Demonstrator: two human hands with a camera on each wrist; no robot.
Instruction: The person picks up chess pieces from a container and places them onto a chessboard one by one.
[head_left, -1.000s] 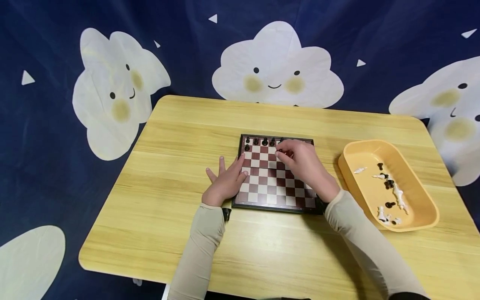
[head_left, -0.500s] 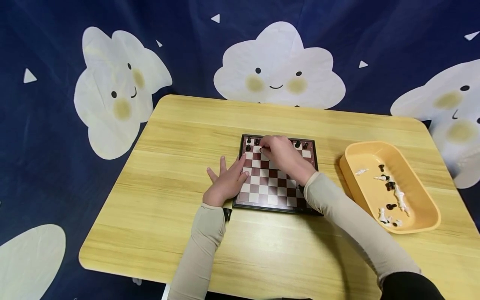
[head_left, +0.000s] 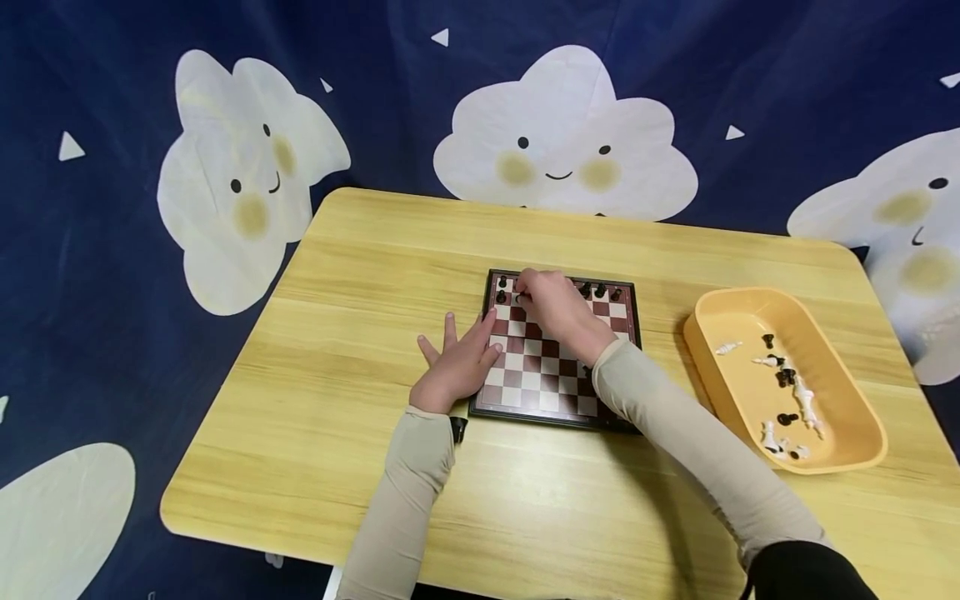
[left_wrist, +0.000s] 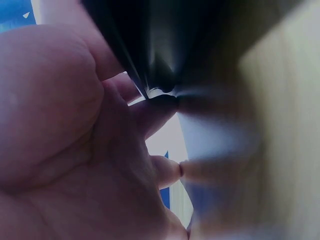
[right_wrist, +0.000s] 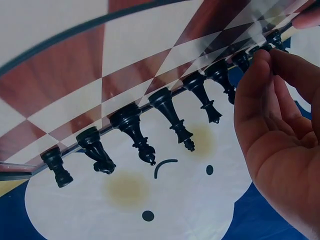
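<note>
My right hand [head_left: 558, 308] reaches over the far left part of a brown-and-white chessboard [head_left: 532, 379]. Its thumb and forefinger pinch a small black chess piece [head_left: 520, 298], mostly hidden behind the fingertips. To its left stand a black pawn [head_left: 501, 297] and, behind that, a black rook [head_left: 502, 282]. Along the far row in the right wrist view are upright black pieces, among them a rook [right_wrist: 57, 165], a knight [right_wrist: 95, 150] and a bishop [right_wrist: 132, 132]. Fingers spread and fairly straight, my left hand [head_left: 453, 367] rests against the board's left edge.
On the right of the wooden table [head_left: 300, 400] sits a yellow bin [head_left: 708, 375] with several black and white chess pieces lying inside. A dark blue cloud-patterned curtain [head_left: 390, 92] hangs behind the table's far edge.
My right hand has moved left along the far rows of the board, uncovering black pieces at the far right. The left hand stays at the board's edge.
</note>
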